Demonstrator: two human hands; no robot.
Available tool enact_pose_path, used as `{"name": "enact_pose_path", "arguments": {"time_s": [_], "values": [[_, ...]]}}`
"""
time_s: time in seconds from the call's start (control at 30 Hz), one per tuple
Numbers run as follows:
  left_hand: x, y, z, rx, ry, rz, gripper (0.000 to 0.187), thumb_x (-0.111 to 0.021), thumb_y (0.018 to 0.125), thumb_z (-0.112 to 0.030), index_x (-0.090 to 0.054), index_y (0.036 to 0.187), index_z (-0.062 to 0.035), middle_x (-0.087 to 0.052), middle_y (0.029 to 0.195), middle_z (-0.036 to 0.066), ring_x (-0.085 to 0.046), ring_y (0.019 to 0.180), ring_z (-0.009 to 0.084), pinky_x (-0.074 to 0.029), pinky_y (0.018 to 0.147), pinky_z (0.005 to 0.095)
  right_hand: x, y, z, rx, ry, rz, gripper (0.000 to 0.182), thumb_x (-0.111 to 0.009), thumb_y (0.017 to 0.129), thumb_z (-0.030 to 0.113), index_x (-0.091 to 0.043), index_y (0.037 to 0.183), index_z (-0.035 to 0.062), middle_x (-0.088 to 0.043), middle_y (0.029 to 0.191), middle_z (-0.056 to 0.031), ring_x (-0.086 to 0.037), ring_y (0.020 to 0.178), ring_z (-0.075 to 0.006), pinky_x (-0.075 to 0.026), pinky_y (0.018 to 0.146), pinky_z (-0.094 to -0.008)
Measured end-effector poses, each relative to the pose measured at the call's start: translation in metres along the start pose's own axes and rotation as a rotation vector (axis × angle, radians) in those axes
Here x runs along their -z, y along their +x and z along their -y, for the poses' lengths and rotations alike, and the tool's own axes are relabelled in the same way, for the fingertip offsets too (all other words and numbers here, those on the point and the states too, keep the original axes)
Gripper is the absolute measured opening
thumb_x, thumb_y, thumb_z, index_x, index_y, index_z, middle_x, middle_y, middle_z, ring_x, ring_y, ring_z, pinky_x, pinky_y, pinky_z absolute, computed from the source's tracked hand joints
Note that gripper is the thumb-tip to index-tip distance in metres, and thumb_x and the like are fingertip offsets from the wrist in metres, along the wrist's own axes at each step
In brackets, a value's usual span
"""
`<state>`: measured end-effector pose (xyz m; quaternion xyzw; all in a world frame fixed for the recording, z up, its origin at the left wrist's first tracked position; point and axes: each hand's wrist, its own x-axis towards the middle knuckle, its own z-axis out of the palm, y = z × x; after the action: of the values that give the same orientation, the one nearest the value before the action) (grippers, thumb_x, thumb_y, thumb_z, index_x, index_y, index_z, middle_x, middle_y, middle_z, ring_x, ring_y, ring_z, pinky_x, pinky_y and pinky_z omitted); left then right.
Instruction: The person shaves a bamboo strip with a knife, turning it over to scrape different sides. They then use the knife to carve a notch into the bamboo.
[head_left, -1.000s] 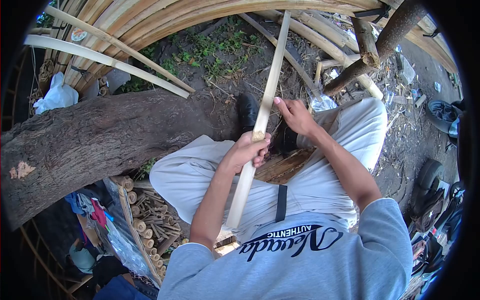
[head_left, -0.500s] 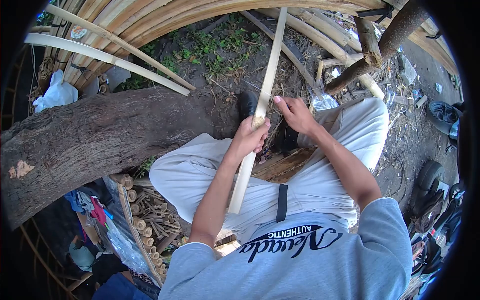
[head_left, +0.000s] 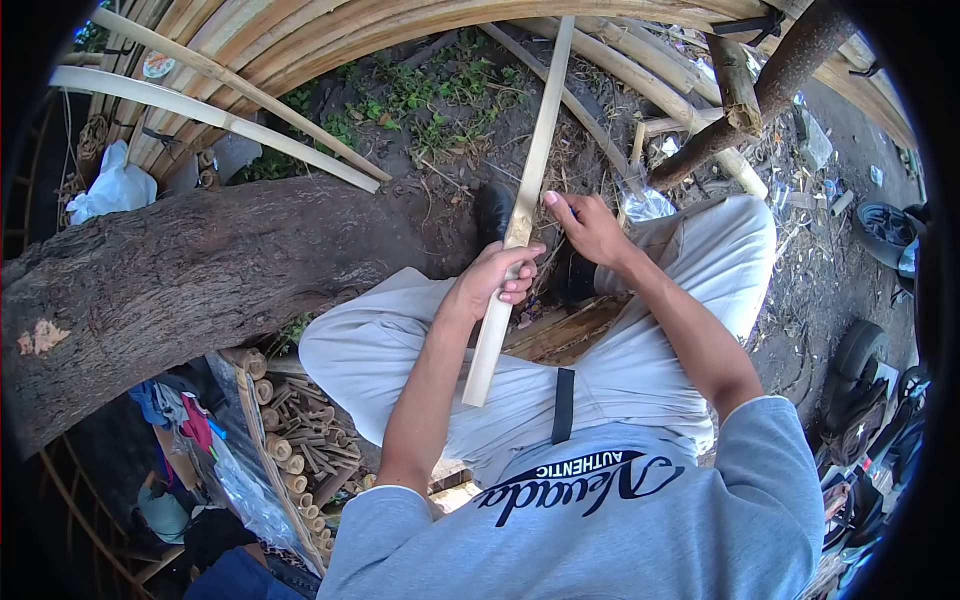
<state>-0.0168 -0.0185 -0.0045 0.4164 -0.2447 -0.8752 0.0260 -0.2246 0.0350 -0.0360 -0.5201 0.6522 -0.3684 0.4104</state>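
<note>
A long pale bamboo strip [head_left: 538,150] slants up and away from my lap, with a darker node near its middle. My left hand [head_left: 492,278] is loosely closed around it just below the node, forefinger stretched across to the right. Close by on the right, my right hand [head_left: 592,230] is closed in a fist, its thumb tip beside the strip's edge. A thin straight blade, seen edge-on, shows faintly left of the strip, in line with that fist; it looks like a knife, whose handle is hidden in my fingers.
A thick tree trunk [head_left: 200,260] lies to my left. Bundled bamboo strips [head_left: 330,45] arch across the far side, and a forked branch [head_left: 745,105] stands at the right. Cut bamboo pieces [head_left: 315,425] fill a spot at lower left. A wheel [head_left: 885,228] is at far right.
The bamboo strip has slid a little away from me, its near end now higher on my lap. My left fingers have loosened and the forefinger has stretched out; my right hand has barely moved.
</note>
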Motion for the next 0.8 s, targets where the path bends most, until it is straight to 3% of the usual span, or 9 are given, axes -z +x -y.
{"name": "enact_pose_path", "arguments": {"time_s": [0.07, 0.2, 0.27, 0.37, 0.43, 0.7, 0.8], "values": [[0.008, 0.005, 0.003, 0.003, 0.022, 0.017, 0.03, -0.057, 0.101, -0.016, -0.056, 0.122, 0.0041, -0.05, 0.071, -0.003, -0.041, 0.047, 0.0024, -0.033, 0.04, 0.0194, 0.001, -0.001, 0.002, -0.004, -0.083, 0.014, 0.057, -0.044, 0.105, 0.048, -0.072, 0.098, -0.0019, -0.061, 0.062, -0.0222, -0.065, 0.065, -0.0415, -0.052, 0.068, -0.0463], [0.003, 0.005, 0.007, -0.094, 0.288, -0.118, 0.025, -0.051, 0.104, -0.019, -0.058, 0.114, 0.0026, -0.045, 0.067, -0.005, -0.039, 0.047, 0.0016, -0.03, 0.04, 0.0209, -0.012, -0.008, -0.002, 0.126, -0.202, -0.025, 0.057, -0.044, 0.104, 0.05, -0.072, 0.093, 0.0014, -0.063, 0.065, -0.0232, -0.065, 0.067, -0.0433, -0.053, 0.069, -0.049], [-0.001, 0.004, 0.01, -0.126, 0.335, -0.154, 0.025, -0.05, 0.105, -0.02, -0.058, 0.111, 0.0023, -0.044, 0.067, -0.005, -0.038, 0.047, 0.0016, -0.029, 0.04, 0.0215, -0.016, -0.012, -0.003, 0.179, -0.323, 0.113, 0.057, -0.044, 0.103, 0.052, -0.072, 0.088, 0.0049, -0.064, 0.067, -0.0229, -0.066, 0.07, -0.044, -0.053, 0.069, -0.0509], [0.005, 0.007, 0.016, -0.188, 0.437, -0.194, 0.026, -0.047, 0.106, -0.022, -0.058, 0.106, 0.0018, -0.043, 0.064, -0.005, -0.037, 0.046, 0.003, -0.03, 0.04, 0.0237, -0.02, -0.015, -0.001, 0.167, -0.346, 0.156, 0.057, -0.043, 0.103, 0.054, -0.072, 0.087, 0.0067, -0.064, 0.067, -0.0225, -0.065, 0.071, -0.044, -0.053, 0.067, -0.0512], [0.011, 0.013, 0.02, -0.357, 0.912, -0.339, 0.028, -0.045, 0.106, -0.023, -0.058, 0.105, 0.0017, -0.042, 0.061, -0.006, -0.037, 0.045, 0.0043, -0.03, 0.039, 0.0255, -0.019, -0.015, -0.004, 0.19, -0.382, 0.171, 0.056, -0.045, 0.102, 0.053, -0.07, 0.086, 0.0066, -0.064, 0.067, -0.0223, -0.065, 0.069, -0.0436, -0.053, 0.065, -0.0514], [0.016, 0.017, 0.028, -0.397, 0.803, -0.301, 0.029, -0.044, 0.107, -0.023, -0.059, 0.103, 0.0018, -0.042, 0.058, -0.005, -0.04, 0.044, 0.0052, -0.033, 0.04, 0.028, -0.026, 0.009, -0.045, 0.52, -0.58, 0.035, 0.05, -0.052, 0.098, 0.056, -0.067, 0.083, 0.0108, -0.059, 0.055, -0.0156, -0.061, 0.053, -0.0377, -0.048, 0.05, -0.0472], [0.011, 0.01, 0.019, -0.41, 0.839, -0.335, 0.03, -0.044, 0.106, -0.023, -0.06, 0.104, 0.0027, -0.044, 0.059, -0.004, -0.042, 0.045, 0.0058, -0.034, 0.041, 0.0287, -0.033, 0.012, -0.048, 0.521, -0.637, -0.009, 0.051, -0.052, 0.097, 0.058, -0.063, 0.08, 0.0115, -0.058, 0.053, -0.0143, -0.06, 0.049, -0.0363, -0.045, 0.046, -0.0455]]}}
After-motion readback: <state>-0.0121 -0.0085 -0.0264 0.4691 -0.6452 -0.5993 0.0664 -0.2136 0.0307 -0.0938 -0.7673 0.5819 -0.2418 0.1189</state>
